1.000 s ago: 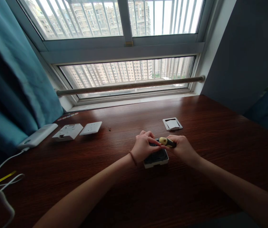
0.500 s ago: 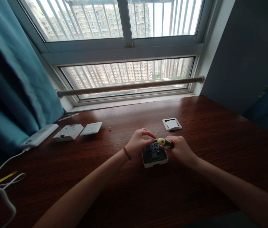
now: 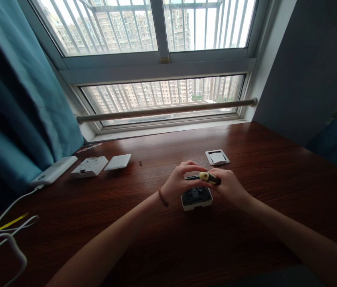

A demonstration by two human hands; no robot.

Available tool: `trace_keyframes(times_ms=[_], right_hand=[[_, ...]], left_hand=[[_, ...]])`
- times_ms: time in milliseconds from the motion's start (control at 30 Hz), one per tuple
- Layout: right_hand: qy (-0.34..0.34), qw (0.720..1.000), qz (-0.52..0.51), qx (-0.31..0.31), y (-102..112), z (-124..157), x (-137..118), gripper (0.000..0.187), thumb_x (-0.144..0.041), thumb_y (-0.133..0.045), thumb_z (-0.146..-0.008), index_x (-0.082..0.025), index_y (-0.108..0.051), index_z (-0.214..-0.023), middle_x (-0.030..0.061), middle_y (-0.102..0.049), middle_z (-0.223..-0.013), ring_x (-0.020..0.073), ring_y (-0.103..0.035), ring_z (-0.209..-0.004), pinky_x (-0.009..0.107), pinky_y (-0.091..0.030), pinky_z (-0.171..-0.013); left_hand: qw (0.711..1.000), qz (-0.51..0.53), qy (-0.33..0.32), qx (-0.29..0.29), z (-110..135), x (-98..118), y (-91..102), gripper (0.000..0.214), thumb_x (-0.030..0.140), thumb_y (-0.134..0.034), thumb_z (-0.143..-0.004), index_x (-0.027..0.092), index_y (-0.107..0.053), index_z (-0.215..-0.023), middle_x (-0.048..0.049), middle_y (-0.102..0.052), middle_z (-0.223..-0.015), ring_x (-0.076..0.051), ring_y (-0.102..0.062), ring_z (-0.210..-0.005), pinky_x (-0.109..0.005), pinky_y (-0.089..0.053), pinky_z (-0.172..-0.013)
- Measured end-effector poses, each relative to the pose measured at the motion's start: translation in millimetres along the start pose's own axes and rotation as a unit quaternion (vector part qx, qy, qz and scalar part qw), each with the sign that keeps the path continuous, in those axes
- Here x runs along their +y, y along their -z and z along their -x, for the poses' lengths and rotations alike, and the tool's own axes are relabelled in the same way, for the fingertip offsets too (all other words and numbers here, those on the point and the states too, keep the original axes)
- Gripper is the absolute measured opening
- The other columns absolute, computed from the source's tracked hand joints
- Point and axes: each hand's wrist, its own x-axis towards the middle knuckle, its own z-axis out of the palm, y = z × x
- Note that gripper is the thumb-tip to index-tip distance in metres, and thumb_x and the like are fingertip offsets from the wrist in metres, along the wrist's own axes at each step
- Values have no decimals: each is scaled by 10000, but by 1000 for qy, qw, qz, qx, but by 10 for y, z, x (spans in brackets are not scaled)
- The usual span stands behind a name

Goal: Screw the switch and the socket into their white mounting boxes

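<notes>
Dark-faced box: on surface, beneath both sets of fingers. Screwdriver-like tool: over box. Right hand: fingers closed round the tool's handle. Left hand: thumb and forefinger partly spread beside it; cannot tell whether anything is pinched. Step, apparently: tool work at box. Next move: seemingly calls for steady alignment.

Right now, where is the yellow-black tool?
In the head view, right of centre: the right hand holds the yellow-black tool by the far right corner of the dark-faced box, beside the left hand.
</notes>
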Motion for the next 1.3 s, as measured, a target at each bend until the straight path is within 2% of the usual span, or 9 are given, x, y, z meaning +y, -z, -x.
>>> trace_keyframes(times_ms=[100, 200, 367, 567, 633, 733, 900, 1100, 1300], right_hand=[[6, 1000, 0, 4, 96, -67, -146, 164, -340, -638, -728, -181, -670, -752, 39, -648, -765, 163, -556, -660, 255, -391, -594], [13, 998, -56, -1, 232, -149, -312, 313, -318, -702, -662, -199, -655, -948, 33, -662, -823, 169, -570, -698, 267, -419, -629], [25, 984, -175, -28, 334, -188, -554, 234, -292, -606, -748, -168, -668, -937, 10, -604, -658, 121, -527, -585, 247, -421, -553], [42, 962, -260, -71, 169, -225, -594, 226, -319, -540, -799, -150, -674, -871, 17, -611, -678, 106, -530, -588, 231, -413, -535], [47, 957, -271, -92, 156, -258, -445, 252, -331, -579, -774, -162, -665, -941, 37, -652, -781, 129, -581, -684, 257, -452, -625], [46, 973, -219, -58, 160, -266, -99, 293, -347, -653, -709, -172, -671, -944, 55, -669, -852, 156, -597, -774, 289, -454, -705], [8, 979, -180, -97, 42, -160, 386, 302, -374, -703, -650, -158, -686, -861, 37, -620, -795, 129, -553, -686, 248, -436, -605], [8, 973, -196, -123, -62, -95, 474, 275, -375, -712, -643, -164, -696, -818, 24, -578, -788, 91, -484, -595, 231, -411, -555], [-19, 973, -206, -104, -106, -74, 448, 252, -385, -678, -685, -165, -701, -807, 22, -584, -757, 98, -484, -600, 237, -399, -562]], left_hand=[[997, 66, -6, 39, 21, 85, -13, 234, 286, -677, -707, 158, -691, -902, -72, -620, -889, -188, -561, -859, -298, -430, -814], [984, 143, -3, 106, 24, 158, 46, 190, 271, -665, -718, 157, -685, -868, -59, -629, -880, -172, -567, -840, -293, -444, -795], [904, 309, -29, 293, 2, 195, 150, 167, 303, -646, -735, 221, -670, -879, -9, -655, -924, -152, -578, -895, -292, -453, -822], [947, 303, 20, 103, 60, 221, 25, 257, 277, -632, -753, 157, -646, -980, -71, -665, -977, -198, -606, -900, -324, -465, -822], [944, 303, 19, 134, 67, 224, 25, 197, 278, -596, -784, 156, -648, -930, -74, -660, -1016, -204, -590, -974, -330, -437, -883], [938, 295, 32, 181, 49, 170, 98, 191, 301, -586, -791, 153, -640, -899, -75, -677, -967, -197, -592, -985, -325, -428, -888], [948, 269, 87, 147, 6, -77, 176, 255, 347, -597, -774, 119, -626, -885, -86, -688, -816, -180, -637, -775, -296, -476, -721], [956, 264, 86, 99, -12, -288, 135, 252, 308, -600, -777, 114, -568, -935, -75, -678, -771, -170, -639, -720, -292, -484, -688], [964, 250, 67, 65, -5, -251, 110, 191, 265, -604, -778, 112, -544, -876, -66, -669, -753, -157, -634, -701, -273, -493, -656]])
